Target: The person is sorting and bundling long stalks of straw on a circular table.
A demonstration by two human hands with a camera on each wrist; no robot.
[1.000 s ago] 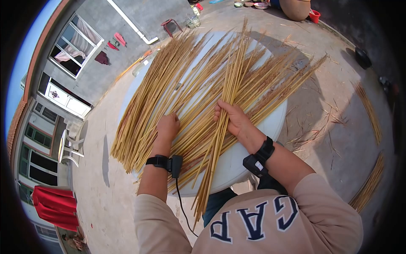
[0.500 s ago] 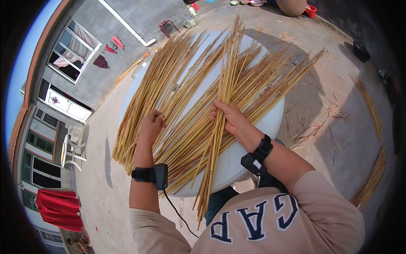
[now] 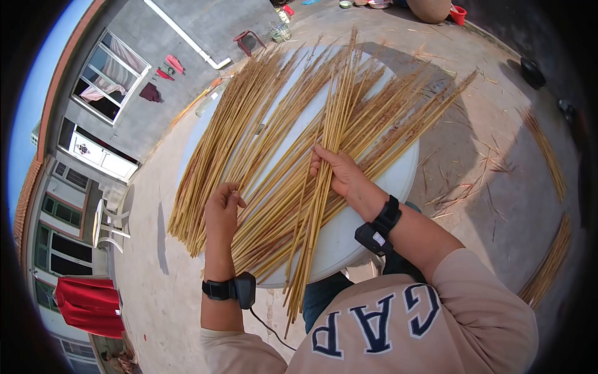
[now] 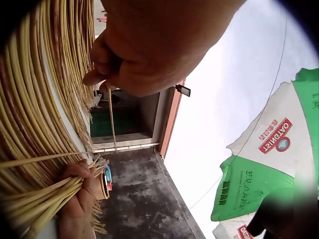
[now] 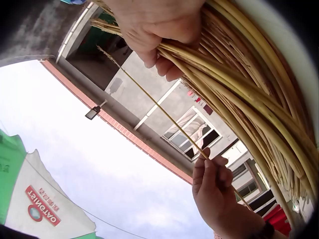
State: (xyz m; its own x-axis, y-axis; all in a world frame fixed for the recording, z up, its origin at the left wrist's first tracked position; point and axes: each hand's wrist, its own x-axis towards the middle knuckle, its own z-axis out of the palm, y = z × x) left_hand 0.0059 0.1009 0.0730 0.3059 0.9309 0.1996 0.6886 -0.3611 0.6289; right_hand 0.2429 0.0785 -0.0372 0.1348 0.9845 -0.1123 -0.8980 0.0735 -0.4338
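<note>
My right hand [image 3: 336, 173] grips a bundle of long straw-coloured stalks [image 3: 309, 234], with the thumb laid across them. Their feathery tops point away from me and the cut ends hang past the near table edge. To the left, my left hand [image 3: 221, 209] pinches one thin stalk [image 5: 154, 102] between thumb and fingertips, its tufted tip showing in the right wrist view. The left wrist view also shows this single stalk [image 4: 111, 117] below the fingers. Beneath both hands, more stalks [image 3: 208, 146] lie spread over a round white table [image 3: 403, 171].
Further stalk bundles [image 3: 545, 153] lie on the concrete at the right, beside scattered broken bits [image 3: 473, 187]. Beyond the table are a dark red stool [image 3: 249, 42] and a red bucket [image 3: 458, 15]. A white chair [image 3: 111, 224] stands left. A cable hangs from the left wrist camera [image 3: 245, 290].
My left hand has come up off the spread stalks and shifted left, then a little back toward me. The right hand keeps its hold on the bundle in nearly the same place.
</note>
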